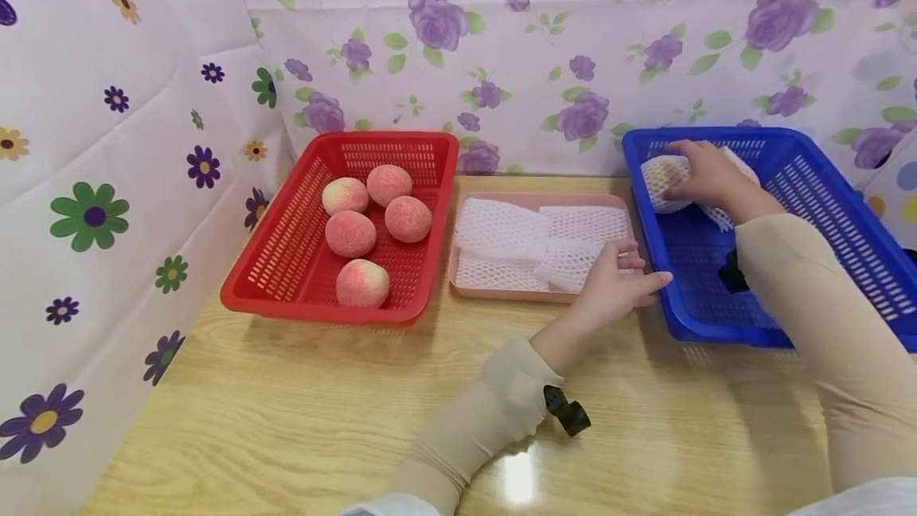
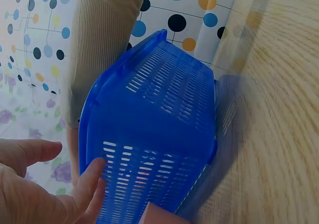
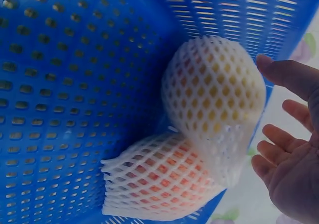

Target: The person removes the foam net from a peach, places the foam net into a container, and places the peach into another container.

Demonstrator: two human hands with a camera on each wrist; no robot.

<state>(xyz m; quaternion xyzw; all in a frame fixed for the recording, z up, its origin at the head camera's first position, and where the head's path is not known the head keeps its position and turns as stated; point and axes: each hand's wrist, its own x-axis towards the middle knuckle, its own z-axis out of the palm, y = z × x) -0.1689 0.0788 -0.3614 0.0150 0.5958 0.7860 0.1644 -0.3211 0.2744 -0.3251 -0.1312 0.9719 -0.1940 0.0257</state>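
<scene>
Inside the blue basket, two peaches in white foam net sleeves lie against each other at the far left corner. One netted peach looks yellowish through its mesh, the other netted peach pinkish. My right hand is over them with its fingers spread; the right wrist view shows a gap between hand and peaches. By the basket's left wall, my left hand has its fingers extended and holds nothing. Beneath and beside it, flat white foam net sleeves lie on a pink tray.
At the left stands a red basket with several bare peaches in it. Both baskets and the tray sit on a wooden table. Flowered cloth hangs behind and at the left side.
</scene>
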